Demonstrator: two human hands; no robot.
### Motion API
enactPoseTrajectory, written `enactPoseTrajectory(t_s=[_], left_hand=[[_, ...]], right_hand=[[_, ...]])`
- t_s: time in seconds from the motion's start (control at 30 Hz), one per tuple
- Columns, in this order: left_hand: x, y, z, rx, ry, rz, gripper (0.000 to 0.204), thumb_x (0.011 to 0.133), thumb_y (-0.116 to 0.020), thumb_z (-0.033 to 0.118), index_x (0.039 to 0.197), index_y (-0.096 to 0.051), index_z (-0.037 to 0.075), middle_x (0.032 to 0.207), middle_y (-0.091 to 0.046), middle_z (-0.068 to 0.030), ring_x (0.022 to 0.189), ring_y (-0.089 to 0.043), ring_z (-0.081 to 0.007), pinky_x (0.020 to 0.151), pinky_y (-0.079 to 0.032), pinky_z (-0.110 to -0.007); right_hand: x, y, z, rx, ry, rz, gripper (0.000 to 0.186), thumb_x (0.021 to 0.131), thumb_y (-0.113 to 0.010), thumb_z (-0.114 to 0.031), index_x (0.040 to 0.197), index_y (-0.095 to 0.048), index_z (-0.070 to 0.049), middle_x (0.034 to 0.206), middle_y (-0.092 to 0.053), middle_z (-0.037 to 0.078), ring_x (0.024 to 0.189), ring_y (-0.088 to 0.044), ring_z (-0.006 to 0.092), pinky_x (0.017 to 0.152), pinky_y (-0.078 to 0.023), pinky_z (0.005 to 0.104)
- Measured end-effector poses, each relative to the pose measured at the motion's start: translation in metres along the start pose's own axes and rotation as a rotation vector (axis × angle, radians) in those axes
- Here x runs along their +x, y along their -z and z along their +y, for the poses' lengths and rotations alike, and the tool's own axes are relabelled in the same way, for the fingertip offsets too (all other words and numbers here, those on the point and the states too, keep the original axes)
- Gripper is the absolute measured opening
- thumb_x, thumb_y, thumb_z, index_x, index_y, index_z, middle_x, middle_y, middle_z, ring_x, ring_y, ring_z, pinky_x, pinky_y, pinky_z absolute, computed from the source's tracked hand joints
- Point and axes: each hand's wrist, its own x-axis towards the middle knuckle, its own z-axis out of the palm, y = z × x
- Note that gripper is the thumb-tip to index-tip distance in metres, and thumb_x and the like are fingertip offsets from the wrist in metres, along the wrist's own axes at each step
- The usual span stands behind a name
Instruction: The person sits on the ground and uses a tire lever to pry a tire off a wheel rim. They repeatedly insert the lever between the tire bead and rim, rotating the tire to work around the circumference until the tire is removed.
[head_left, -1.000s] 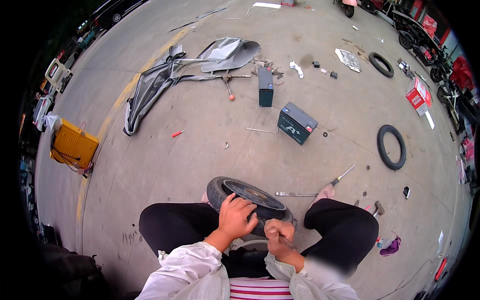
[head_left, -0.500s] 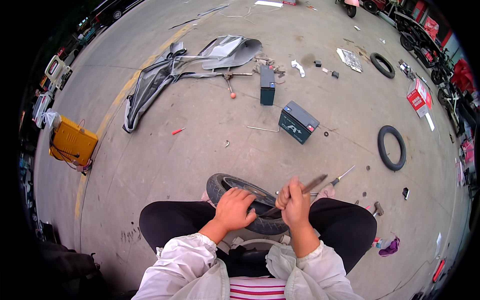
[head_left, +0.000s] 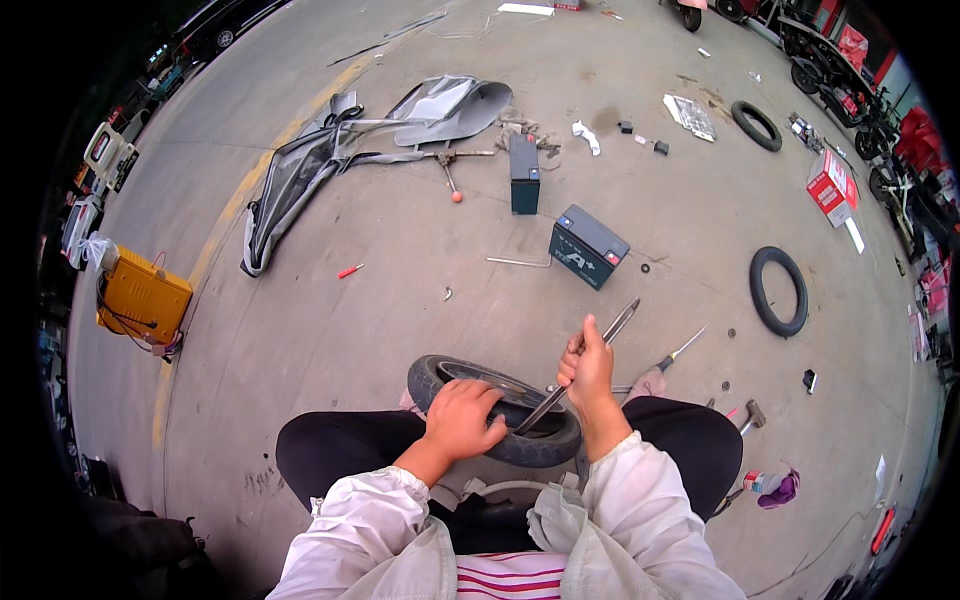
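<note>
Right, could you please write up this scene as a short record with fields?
Setting: outdoor paved ground
Left grip: laid over the wheel; finger closure unclear
Right grip: closed around a metal bar
Bar position: slanted, lower end at the wheel, upper end raised
Wheel position: tilted, between the knees
Ahead: two dark batteries
Far left: yellow box
Right side: hammer, two black rubber rings
</note>
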Motion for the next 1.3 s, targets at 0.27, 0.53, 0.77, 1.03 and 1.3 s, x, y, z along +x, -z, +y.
enactPoseTrajectory(t_s=[0.27, 0.53, 0.77, 1.03, 1.3], left_hand=[[0.001, 0.005, -0.004, -0.003, 0.001, 0.022, 0.038, 0.076, -0.063, 0.029, 0.106, -0.067, 0.006, 0.109, -0.066, -0.0123, 0.105, -0.06, -0.0314, 0.098, -0.042, -0.044], [-0.013, 0.01, -0.02, 0.0, 0.021, -0.017, 0.039, 0.076, -0.061, 0.033, 0.105, -0.066, 0.008, 0.104, -0.064, -0.0145, 0.099, -0.06, -0.0342, 0.09, -0.046, -0.046], [-0.003, 0.003, -0.01, 0.009, -0.025, 0.008, 0.036, 0.078, -0.058, 0.035, 0.101, -0.072, 0.011, 0.092, -0.066, -0.0099, 0.092, -0.064, -0.0311, 0.084, -0.049, -0.041], [-0.011, 0.003, -0.003, 0.006, 0.083, 0.001, 0.038, 0.081, -0.057, 0.038, 0.102, -0.072, 0.011, 0.099, -0.068, -0.0099, 0.099, -0.064, -0.0297, 0.091, -0.047, -0.041], [-0.015, -0.004, -0.016, 0.031, 0.031, 0.049, 0.036, 0.081, -0.056, 0.035, 0.102, -0.071, 0.01, 0.101, -0.068, -0.0099, 0.098, -0.064, -0.0293, 0.089, -0.047, -0.042]], right_hand=[[-0.08, -0.038, 0.029, -0.266, 0.586, -0.351, 0.053, 0.101, -0.053, -0.042, 0.064, -0.046, -0.004, 0.055, -0.047, 0.003, 0.047, -0.039, 0.0089, 0.044, -0.031, 0.0255], [-0.067, -0.059, 0.03, -0.177, 0.407, -0.238, 0.051, 0.099, -0.055, -0.043, 0.065, -0.047, -0.007, 0.051, -0.041, 0.001, 0.042, -0.037, 0.0098, 0.04, -0.028, 0.0258], [0.001, -0.027, 0.001, 0.006, 0.06, -0.056, 0.049, 0.1, -0.05, -0.048, 0.07, -0.047, -0.008, 0.05, -0.033, -0.001, 0.038, -0.032, 0.013, 0.039, -0.03, 0.0305], [0.022, 0.001, 0.015, 0.041, 0.061, 0.081, 0.054, 0.099, -0.047, -0.054, 0.07, -0.046, -0.007, 0.049, -0.032, 0.0, 0.038, -0.03, 0.0146, 0.039, -0.032, 0.0333], [-0.077, -0.068, 0.034, -0.33, 0.632, -0.365, 0.051, 0.101, -0.053, -0.038, 0.066, -0.051, -0.002, 0.051, -0.044, 0.004, 0.041, -0.04, 0.0135, 0.04, -0.036, 0.0294]])
